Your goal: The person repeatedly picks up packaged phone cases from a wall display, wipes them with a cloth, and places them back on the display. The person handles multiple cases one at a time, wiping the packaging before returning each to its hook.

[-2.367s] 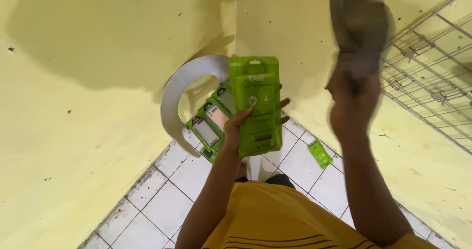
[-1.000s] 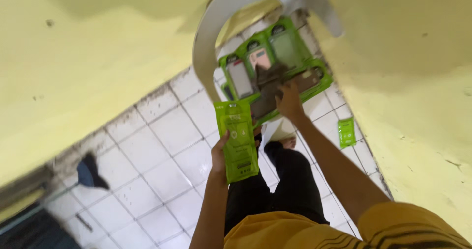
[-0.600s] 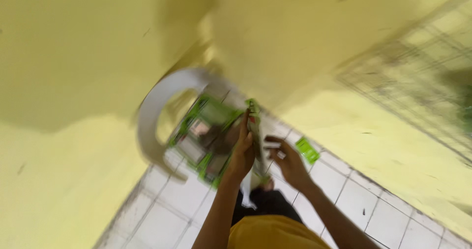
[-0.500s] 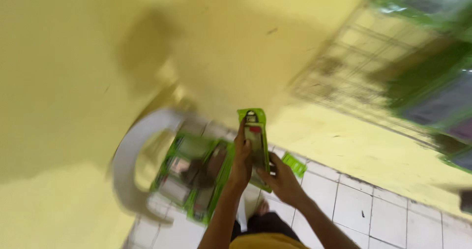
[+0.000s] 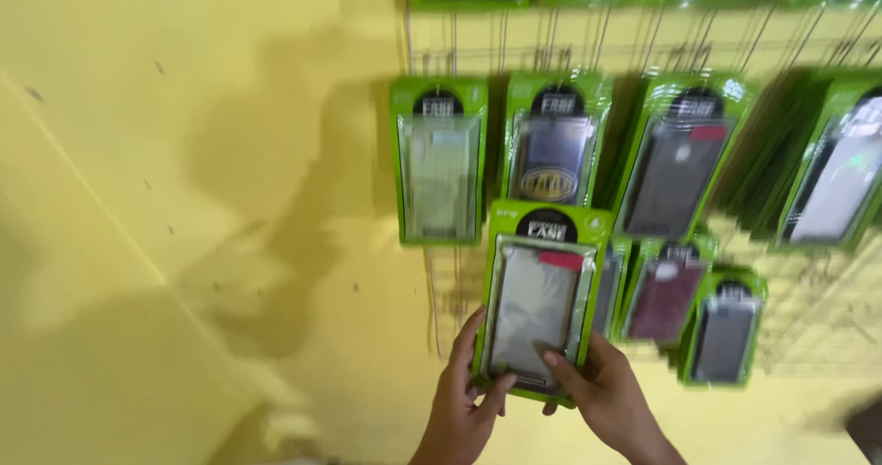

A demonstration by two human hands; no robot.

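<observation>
Green phone-case package (image 5: 542,300): upright against the yellow wall (image 5: 184,198). Left hand (image 5: 469,401) grips its lower edge at 7 o'clock, right hand (image 5: 602,391) at 5 o'clock, fingers closed over the front. Hanging packages (image 5: 551,148) at 12 o'clock, just beside.

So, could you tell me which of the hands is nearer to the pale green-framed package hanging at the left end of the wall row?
Left. The left hand grips the held package's lower left corner, directly below the pale hanging package. The right hand holds the lower right edge, farther away.
</observation>
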